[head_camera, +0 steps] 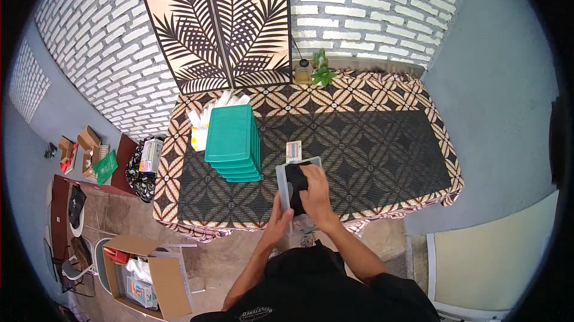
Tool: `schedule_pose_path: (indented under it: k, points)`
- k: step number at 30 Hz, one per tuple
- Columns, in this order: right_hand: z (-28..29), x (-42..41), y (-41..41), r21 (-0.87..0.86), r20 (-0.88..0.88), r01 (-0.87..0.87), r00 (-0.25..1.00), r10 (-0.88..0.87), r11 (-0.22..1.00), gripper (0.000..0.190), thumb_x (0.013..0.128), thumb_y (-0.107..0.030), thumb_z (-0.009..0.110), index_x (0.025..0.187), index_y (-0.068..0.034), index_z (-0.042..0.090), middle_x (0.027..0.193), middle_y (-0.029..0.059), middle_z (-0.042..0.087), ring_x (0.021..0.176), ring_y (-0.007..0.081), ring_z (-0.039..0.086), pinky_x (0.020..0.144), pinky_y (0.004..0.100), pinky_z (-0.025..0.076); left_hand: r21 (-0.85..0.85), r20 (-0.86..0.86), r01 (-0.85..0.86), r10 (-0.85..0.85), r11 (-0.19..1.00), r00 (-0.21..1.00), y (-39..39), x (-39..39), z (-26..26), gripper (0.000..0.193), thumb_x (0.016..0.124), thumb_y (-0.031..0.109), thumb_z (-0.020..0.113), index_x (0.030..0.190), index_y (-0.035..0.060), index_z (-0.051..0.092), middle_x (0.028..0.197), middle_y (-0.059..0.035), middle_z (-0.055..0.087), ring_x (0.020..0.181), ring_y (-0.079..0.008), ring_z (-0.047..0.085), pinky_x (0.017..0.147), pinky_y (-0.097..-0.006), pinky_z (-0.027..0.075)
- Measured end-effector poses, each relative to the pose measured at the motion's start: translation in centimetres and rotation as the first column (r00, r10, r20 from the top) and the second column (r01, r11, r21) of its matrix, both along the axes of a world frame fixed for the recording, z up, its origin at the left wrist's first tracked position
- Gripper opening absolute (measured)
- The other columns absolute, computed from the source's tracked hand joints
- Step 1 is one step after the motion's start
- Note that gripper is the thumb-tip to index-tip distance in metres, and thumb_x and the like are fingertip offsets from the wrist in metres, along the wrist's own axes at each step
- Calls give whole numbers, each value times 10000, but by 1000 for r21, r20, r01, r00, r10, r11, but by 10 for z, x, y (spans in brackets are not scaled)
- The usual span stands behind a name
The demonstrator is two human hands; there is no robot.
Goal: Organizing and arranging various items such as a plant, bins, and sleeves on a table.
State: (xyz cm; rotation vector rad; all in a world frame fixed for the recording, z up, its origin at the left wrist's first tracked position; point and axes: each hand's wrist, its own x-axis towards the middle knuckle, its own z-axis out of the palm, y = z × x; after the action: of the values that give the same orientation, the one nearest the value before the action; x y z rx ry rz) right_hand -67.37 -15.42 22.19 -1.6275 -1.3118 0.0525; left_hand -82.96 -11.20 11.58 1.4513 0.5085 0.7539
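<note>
My left hand (282, 221) holds a clear plastic container (282, 183) at its lower left side, near the table's front edge. The container is tilted, with a black item, perhaps cloth, (296, 187) inside. My right hand (316, 192) reaches over the container's right side, its fingers on the black item; whether they grip it is hard to see. Just beyond the container lies a small pack with coloured strips (293, 151). To the left stands a stack of green plastic lids or boxes (229, 136), beside white wrapped items (208, 113).
Two palm-leaf panels (251, 22), a glass bottle (303, 74) and a green plant (323, 71) stand at the back of the table with its patterned cloth (381, 93). An open cardboard box (170, 286) sits at lower left, near a chair (101, 259).
</note>
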Motion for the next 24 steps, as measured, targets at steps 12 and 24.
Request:
schedule_pose_path:
  k: [12, 24]
  points:
    - [-9, -15, -2, -145, -871, -166, 488, -47, 975, 385, 873, -251, 742, 1029, 82, 630, 920, 97, 693, 815, 119, 635, 709, 286, 518, -135, -59, -35, 27, 990, 998, 12, 0, 14, 657, 995, 75, 458, 1545, 42, 99, 1525, -113, 265, 1352, -198, 315, 1106, -307, 272]
    - [4, 20, -14, -691, -68, -494, 772, 632, 528, 325, 693, 27, 628, 1018, 9, 629, 961, 173, 630, 986, 365, 581, 796, 453, 499, -246, -70, 121, -142, 962, 987, 33, -9, 21, 590, 1015, 182, 484, 1526, 80, 207, 1379, -94, 452, 1260, -184, 434, 1030, -309, 363]
